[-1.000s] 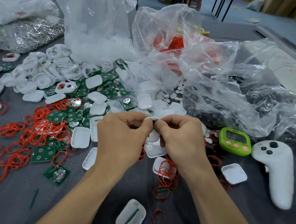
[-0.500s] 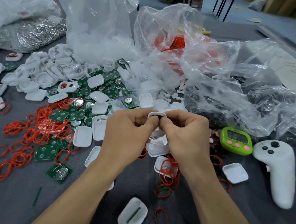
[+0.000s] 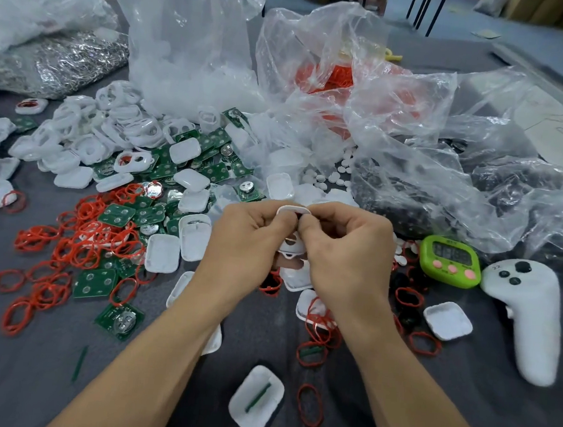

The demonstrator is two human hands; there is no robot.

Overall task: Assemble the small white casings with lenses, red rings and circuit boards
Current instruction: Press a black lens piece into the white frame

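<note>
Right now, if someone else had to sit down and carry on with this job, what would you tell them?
Left hand and right hand: both pinch one white casing at the fingertips, above the table. What is fitted inside it is hidden.
Parts: red rings and green circuit boards lie scattered to the left, with loose casings among them. Small white discs, likely the lenses, lie by the plastic bags behind.
Done: cannot tell how many units are finished.
Left: finish this casing, then work through the heaps of loose parts.
</note>
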